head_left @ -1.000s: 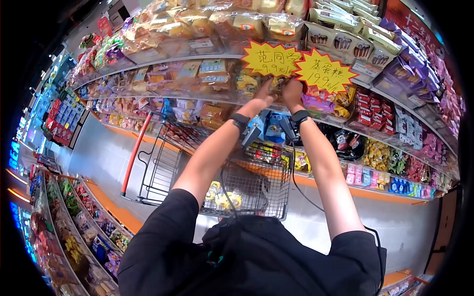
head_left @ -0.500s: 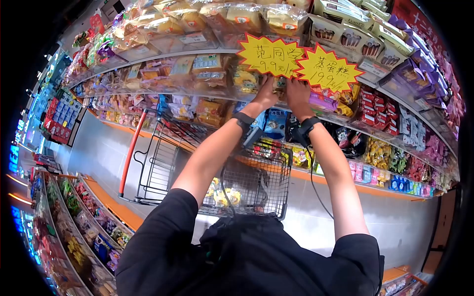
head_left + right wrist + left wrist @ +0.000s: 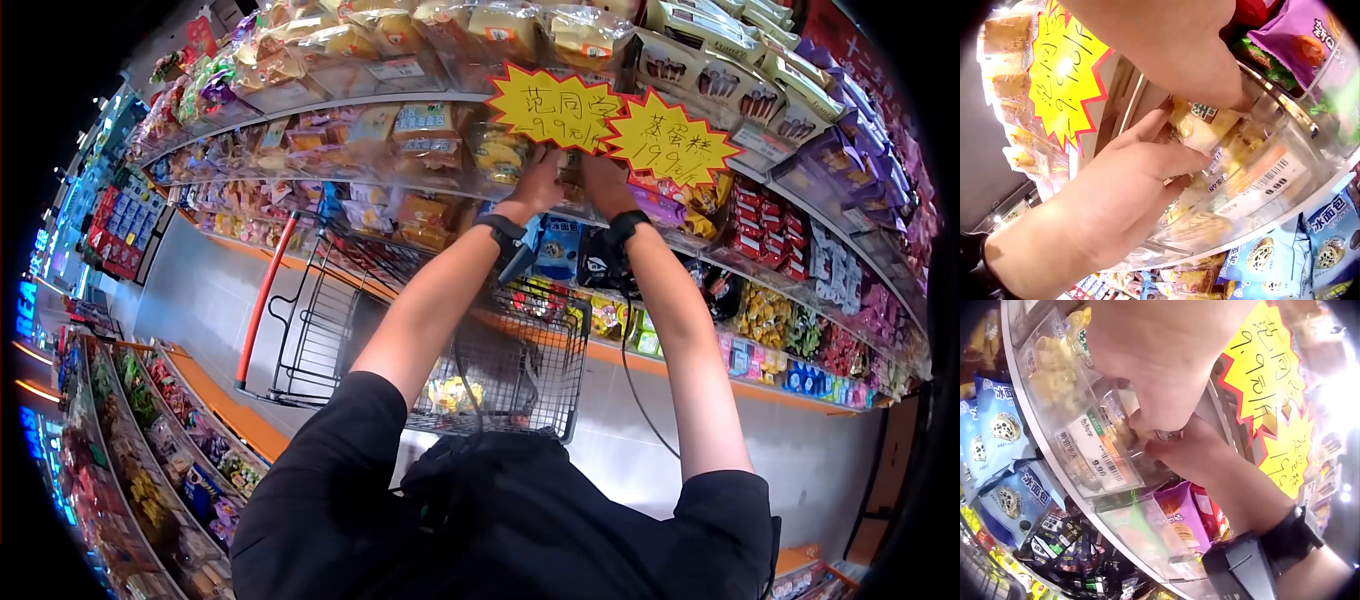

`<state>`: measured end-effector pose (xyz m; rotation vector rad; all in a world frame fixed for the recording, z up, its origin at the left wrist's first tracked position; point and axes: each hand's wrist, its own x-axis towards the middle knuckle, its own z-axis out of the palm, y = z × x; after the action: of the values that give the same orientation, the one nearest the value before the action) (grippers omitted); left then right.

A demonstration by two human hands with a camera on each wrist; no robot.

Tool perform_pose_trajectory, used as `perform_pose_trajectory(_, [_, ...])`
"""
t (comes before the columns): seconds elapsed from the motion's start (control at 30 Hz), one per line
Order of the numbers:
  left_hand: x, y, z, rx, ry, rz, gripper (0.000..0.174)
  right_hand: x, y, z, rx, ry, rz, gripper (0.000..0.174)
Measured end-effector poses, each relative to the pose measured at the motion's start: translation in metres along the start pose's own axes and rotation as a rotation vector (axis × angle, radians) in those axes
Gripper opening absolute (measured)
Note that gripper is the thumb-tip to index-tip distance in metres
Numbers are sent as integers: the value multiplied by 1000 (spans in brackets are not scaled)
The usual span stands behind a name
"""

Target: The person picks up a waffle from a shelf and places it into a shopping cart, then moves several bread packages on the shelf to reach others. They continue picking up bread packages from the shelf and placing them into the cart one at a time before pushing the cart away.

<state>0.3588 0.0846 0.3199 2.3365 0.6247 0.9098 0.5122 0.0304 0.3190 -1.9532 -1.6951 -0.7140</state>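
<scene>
Both hands reach into a clear plastic bin [image 3: 1310,164] of wrapped snacks on the middle shelf. In the right wrist view my left hand [image 3: 1116,187] has its thumb and fingers around a pale yellow snack packet [image 3: 1207,128] with a green-marked wrapper. My right hand [image 3: 1179,47] comes down from above, its fingertips at that packet's upper edge; cannot tell whether they pinch it. More small packets lie beneath. On the bin's front is a white price label [image 3: 1097,456] reading 9.90. In the head view the left hand and right hand [image 3: 605,185] are side by side.
Two yellow starburst signs hang above the bin, a left sign [image 3: 555,108] and a right sign [image 3: 672,138]. Blue bags [image 3: 557,248] lie on the shelf below. Beneath my arms stands a wire shopping cart [image 3: 310,350] holding yellow packets [image 3: 455,395]. Another stocked shelf [image 3: 150,440] is behind left.
My right hand and forearm have shifted slightly to the right since a second ago. The left hand stays at the same bin, and the head view has tilted a little.
</scene>
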Motion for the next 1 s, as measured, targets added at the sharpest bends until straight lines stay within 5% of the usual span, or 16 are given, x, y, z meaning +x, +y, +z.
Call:
perform_pose_trajectory(0.03, [-2,3,-4,24,-32,-4,72,3,-10,-24,9,-307,73,31])
perform_pose_trajectory(0.13, [-6,9,-7,45,-96,-127,72,7,-16,-27,-23,-482,205,27])
perform_pose_trajectory(0.23, [-14,19,-11,81,-23,-62,70,4,-19,-25,3,-385,251,29])
perform_pose_trajectory(0.33, [-17,25,-15,178,26,45,64,-3,-16,-29,29,-288,102,32])
perform_pose_trajectory(0.43, [-13,25,-26,134,70,52,57,0,-27,-42,67,-385,168,34])
perform_pose_trajectory(0.53, [-9,23,-40,47,91,176,47,-2,-26,-26,43,-290,90,32])
perform_pose_trajectory(0.57, [-11,29,-39,83,240,150,32,-2,-26,-19,15,-286,73,31])
perform_pose_trajectory(0.63, [3,10,-51,89,120,146,26,-1,-23,-8,-40,-279,39,31])
perform_pose_trajectory(0.83, [6,-14,-79,175,167,150,12,11,-32,-15,14,-415,196,22])
perform_pose_trajectory(0.93, [1,-28,-81,180,201,227,9,10,-25,-22,23,-470,-9,23])
perform_pose_trajectory(1.0, [-1,-34,-80,125,214,288,7,10,-26,-15,4,-479,21,27])
